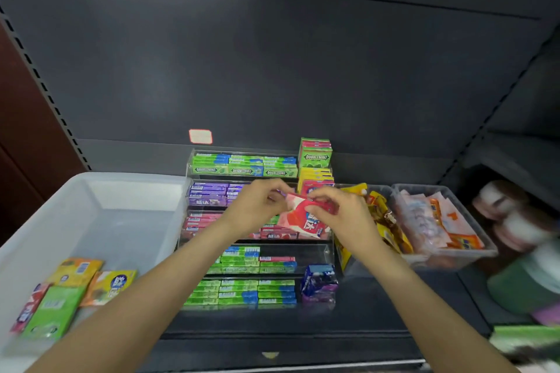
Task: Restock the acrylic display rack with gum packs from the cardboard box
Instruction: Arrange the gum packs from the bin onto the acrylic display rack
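Two hands meet above the middle tiers of the acrylic display rack [328, 251], both pinching one red-and-white gum pack [306, 219]. The left hand [257, 203] grips the pack's upper left end with curled fingertips, and the right hand [339, 210] clamps its top edge between thumb and fingers, so the pack hangs tilted between and just below the two hands, its lower corner pointing toward the rack's right side. The pack is held in the air in front of the pink row, touching nothing but the fingers as far as can be told.

The rack stands on the dark shelf [363, 303], toward its back edge, stepped in tiers: green packs [242, 166] on the top tier, purple packs [209, 194] on the next, pink packs [200, 219] below them, then two lower tiers of green-and-blue packs [242, 289]. The right end of the fourth tier is bare acrylic. A purple-blue pack [318, 280] stands at the rack's front right corner, and upright green and yellow boxes [315, 160] sit at its back right corner.

Left of the rack sits a translucent white bin [91, 209], no cardboard showing; green, orange and red packs [60, 297] lie in its near left corner. Right of the rack, a clear tray [485, 242] holds orange and pink sachets.
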